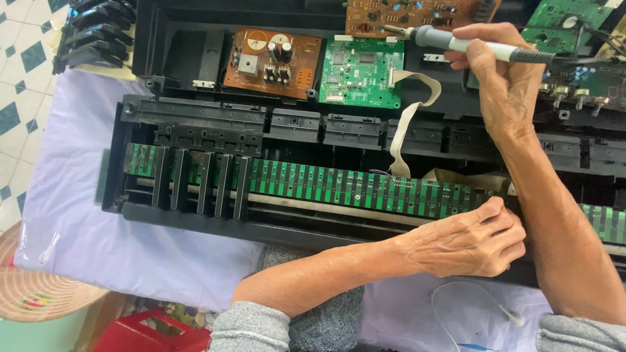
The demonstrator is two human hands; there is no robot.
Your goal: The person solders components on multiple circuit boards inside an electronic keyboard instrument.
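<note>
Under the left hand point(468, 242), long green contact board point(339, 186), striped dark.

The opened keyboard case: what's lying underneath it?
A pale lilac cloth spreads under the black keyboard case, over tiled floor. What the cloth rests on beneath the case is covered.

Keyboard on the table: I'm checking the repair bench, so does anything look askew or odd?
Yes. Only a few black keys remain over the long green contact board; elsewhere it lies bare. A loose ribbon cable curls across the open case.
</note>
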